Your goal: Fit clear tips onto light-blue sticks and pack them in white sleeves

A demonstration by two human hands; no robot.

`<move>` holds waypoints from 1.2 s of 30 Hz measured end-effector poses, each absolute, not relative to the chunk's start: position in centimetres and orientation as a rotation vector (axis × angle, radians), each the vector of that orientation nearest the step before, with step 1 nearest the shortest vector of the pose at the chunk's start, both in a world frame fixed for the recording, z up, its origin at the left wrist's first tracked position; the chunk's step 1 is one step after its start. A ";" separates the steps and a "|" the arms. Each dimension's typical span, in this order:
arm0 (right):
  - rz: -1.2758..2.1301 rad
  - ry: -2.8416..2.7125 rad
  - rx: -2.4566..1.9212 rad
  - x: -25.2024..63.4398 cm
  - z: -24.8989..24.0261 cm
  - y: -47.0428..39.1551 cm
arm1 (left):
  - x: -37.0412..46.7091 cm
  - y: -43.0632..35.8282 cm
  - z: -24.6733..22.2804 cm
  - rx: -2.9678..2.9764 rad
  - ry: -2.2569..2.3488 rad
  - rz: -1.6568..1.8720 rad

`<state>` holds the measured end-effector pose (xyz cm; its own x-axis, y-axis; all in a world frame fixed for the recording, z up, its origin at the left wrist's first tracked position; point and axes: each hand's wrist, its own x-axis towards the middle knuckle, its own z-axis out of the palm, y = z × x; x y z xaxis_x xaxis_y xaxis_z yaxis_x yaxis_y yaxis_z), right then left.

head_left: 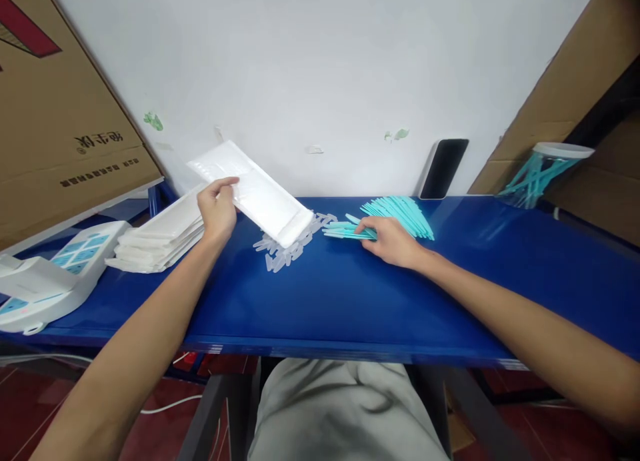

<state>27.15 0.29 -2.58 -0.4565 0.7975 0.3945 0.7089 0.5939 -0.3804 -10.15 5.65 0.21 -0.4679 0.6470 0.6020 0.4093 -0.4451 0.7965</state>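
My left hand (219,208) pinches the edge of a flat white packet (265,194) in a clear plastic sleeve. The packet is held tilted above the table, its lower end over a scatter of small translucent plastic pieces (277,254). In my right hand (393,240) are several slim turquoise sticks (343,230), gripped between thumb and fingers and pointing left. Just behind that hand lies a fanned pile of more turquoise sticks (403,211), partly covered by it. A stack of similar white packets (155,238) rests left of my left hand.
On the blue table (320,308), a white device with blue panels (70,268) stands at far left. A dark phone-like object (445,168) leans on the wall. A white-lidded clear jar (545,171) with turquoise sticks is at right. Cardboard (60,114) flanks the table.
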 end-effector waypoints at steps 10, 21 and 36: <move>0.104 -2.086 -1.249 27.9 -1.9 0.6 | -6.4 4.0 -0.7 1.668 1.262 1.633; 0.103 -1.971 -1.163 27.0 -0.8 -0.9 | -4.7 3.0 -0.4 1.359 1.269 1.555; 0.068 -2.265 -0.945 26.7 -1.1 -1.5 | -3.7 3.0 -1.1 1.298 1.322 1.568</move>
